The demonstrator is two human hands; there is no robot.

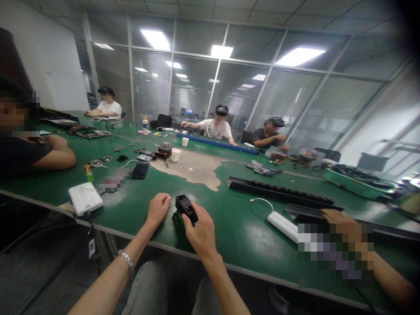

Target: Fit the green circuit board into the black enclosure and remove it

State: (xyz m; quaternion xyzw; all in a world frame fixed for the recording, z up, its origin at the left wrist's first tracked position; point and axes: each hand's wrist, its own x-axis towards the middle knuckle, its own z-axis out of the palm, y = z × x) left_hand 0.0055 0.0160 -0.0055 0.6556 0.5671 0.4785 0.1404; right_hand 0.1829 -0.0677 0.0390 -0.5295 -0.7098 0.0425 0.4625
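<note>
My right hand (203,229) grips a small black box-shaped device (186,206) with slots in its upper face, held just over the green table near its front edge. Thumb on one side and fingers on the other keep it tilted; its exact kind is unclear. To the left of it, apart from the device, my left hand (159,208) rests on the table with its fingers curled together. Whatever those fingers may hold is hidden.
A white power bank-like box (85,199) and a dark phone (140,170) lie on the left. Paper cups (176,155) stand farther back. On the right are a white power strip (282,225), black rails (278,190), a green basket (357,183) and another person's hand (341,218).
</note>
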